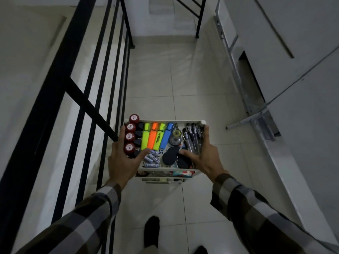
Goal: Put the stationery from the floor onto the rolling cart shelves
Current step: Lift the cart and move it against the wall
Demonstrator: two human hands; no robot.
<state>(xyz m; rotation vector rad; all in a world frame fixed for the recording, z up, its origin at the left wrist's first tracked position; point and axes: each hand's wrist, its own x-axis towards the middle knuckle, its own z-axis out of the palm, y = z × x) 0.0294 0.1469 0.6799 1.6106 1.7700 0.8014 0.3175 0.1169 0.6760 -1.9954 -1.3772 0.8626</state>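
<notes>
Between left hand point(122, 162) and right hand point(203, 158), cart point(165, 170) top shelf, highlighters point(156, 137)

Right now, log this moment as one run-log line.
left hand: on cart top shelf left side | right hand: on right side | highlighters, pens shelved

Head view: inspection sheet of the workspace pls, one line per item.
Surface: white cart top shelf, nearly full; lower shelves partly visible, contents unclear.
Job's things: four red-capped bottles in a row at left; four highlighters; correction tape; pens at right; small batteries; two dark flat items.
Clutter: nothing seen on the floor tiles.
Grippers: left hand and right hand grip the shelf sides, fingers on the rim.
Cables: nothing seen.
Surroundings: black railing left, metal ladder right.
</notes>
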